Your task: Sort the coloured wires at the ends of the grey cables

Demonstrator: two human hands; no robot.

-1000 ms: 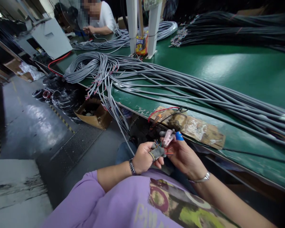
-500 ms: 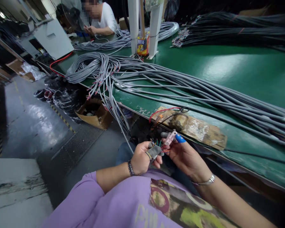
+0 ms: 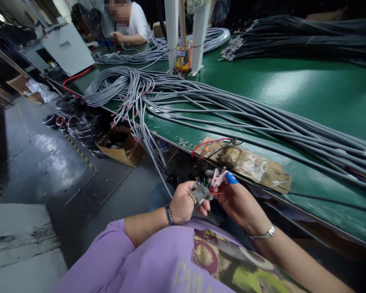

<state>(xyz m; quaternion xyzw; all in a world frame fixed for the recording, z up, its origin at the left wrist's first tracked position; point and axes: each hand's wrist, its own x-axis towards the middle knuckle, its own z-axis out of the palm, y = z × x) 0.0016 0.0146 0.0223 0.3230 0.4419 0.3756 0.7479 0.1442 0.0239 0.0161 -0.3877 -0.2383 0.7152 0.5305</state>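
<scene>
My left hand [image 3: 184,202] is closed round the end of a grey cable [image 3: 200,194], with a grey cot on the thumb. Thin coloured wires [image 3: 203,182] fan out of the cable's end. My right hand [image 3: 236,199] faces it, fingers pinched on the wires beside a small pink tool [image 3: 218,176]; its forefinger wears a blue cot [image 3: 230,178]. Both hands hover over my lap, just in front of the green table's edge [image 3: 183,142].
A long bundle of grey cables [image 3: 219,110] lies across the green table. A taped cardboard patch [image 3: 250,162] with red and black leads sits at the table's edge. A cardboard box [image 3: 120,144] stands on the floor. Another person [image 3: 128,22] works at the far end.
My hands have hardly shifted. The right hand's pink tool has tilted slightly against the wire ends.
</scene>
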